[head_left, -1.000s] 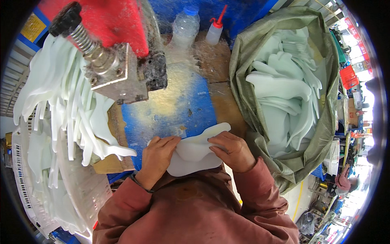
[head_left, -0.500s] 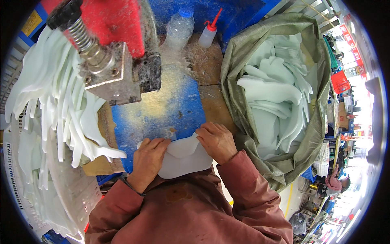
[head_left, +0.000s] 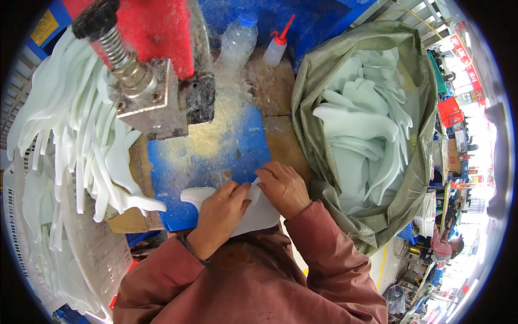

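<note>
A pale white, smooth-edged foam-like piece (head_left: pixel 260 217) lies in front of my body, at the near edge of the blue board (head_left: pixel 245 144). My left hand (head_left: pixel 222 215) is closed on its middle, thumb and fingers pinching the upper edge. Close beside it, my right hand (head_left: pixel 286 190) grips the right part of that edge with bent fingers. The piece's rounded left end sticks out past my left hand. Both hands cover part of the piece, so its full outline is hidden.
A machine head (head_left: pixel 151 97) with a spring and red body overhangs the board, where yellowish dust lies. Similar pale pieces (head_left: pixel 81 124) hang over a white crate (head_left: pixel 97 254) at left. More fill a green sack (head_left: pixel 318 81) at right. Two bottles (head_left: pixel 237 43) stand behind.
My left hand has slid right along the piece toward my right hand, uncovering the piece's left end. My right hand has barely shifted.
</note>
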A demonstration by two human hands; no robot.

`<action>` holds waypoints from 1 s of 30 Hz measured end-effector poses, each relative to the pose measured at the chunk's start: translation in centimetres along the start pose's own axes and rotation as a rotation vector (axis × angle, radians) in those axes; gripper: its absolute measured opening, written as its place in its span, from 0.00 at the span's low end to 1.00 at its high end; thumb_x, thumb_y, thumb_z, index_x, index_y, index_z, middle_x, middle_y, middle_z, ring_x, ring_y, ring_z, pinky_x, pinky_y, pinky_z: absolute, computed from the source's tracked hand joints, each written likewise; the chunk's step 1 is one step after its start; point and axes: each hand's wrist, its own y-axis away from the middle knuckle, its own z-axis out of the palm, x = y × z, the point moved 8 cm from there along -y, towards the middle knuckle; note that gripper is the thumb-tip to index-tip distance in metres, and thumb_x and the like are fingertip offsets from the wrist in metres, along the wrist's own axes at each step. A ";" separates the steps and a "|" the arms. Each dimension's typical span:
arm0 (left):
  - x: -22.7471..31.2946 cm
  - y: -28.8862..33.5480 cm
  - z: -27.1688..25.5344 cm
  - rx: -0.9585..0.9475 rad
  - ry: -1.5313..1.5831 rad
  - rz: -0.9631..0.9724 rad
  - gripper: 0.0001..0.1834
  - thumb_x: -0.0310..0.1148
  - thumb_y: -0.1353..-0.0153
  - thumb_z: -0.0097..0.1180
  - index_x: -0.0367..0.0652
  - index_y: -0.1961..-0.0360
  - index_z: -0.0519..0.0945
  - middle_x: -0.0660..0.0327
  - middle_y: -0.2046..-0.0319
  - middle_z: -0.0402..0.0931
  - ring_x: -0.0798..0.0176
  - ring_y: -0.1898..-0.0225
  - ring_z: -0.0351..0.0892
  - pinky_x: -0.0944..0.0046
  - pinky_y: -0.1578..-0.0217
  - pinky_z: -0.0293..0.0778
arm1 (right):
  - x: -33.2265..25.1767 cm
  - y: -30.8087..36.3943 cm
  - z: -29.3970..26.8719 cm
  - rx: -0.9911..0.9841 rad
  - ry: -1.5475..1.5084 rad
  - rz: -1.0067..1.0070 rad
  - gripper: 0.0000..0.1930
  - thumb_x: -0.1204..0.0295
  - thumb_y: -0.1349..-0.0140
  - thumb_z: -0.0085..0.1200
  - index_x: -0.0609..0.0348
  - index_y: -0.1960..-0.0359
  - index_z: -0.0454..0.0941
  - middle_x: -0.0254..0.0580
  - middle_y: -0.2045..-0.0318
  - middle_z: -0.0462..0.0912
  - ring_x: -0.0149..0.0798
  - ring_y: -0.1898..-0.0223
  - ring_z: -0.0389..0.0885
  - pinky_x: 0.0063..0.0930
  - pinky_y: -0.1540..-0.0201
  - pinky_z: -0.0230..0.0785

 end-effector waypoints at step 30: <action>0.0 -0.2 2.7 -0.040 -0.108 0.096 0.15 0.26 0.37 0.62 0.44 0.48 0.84 0.60 0.50 0.82 0.51 0.58 0.85 0.54 0.60 0.84 | 2.6 1.8 -0.2 0.126 -0.169 0.204 0.07 0.80 0.39 0.64 0.59 0.60 0.84 0.45 0.62 0.82 0.54 0.59 0.85 0.43 0.58 0.80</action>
